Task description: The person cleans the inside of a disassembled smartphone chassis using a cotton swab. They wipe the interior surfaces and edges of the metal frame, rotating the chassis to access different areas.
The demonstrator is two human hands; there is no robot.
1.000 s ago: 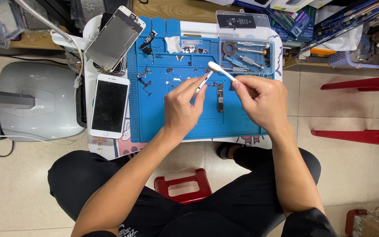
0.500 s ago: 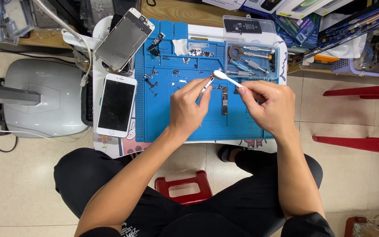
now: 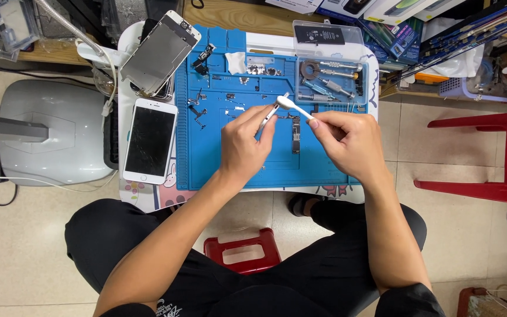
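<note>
Your left hand [image 3: 244, 141] pinched the slim metal part [image 3: 269, 115] above the blue mat [image 3: 218, 158]; your right hand [image 3: 347, 138] gripped the white swab [image 3: 291, 106], tip touching it. Cleaning step, I'd say. Next calls for gentle strokes.

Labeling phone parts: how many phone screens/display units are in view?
2. A white phone lies face up, left of the blue mat. A detached display assembly rests tilted on a stack above it; that stack may hide more screens.
</note>
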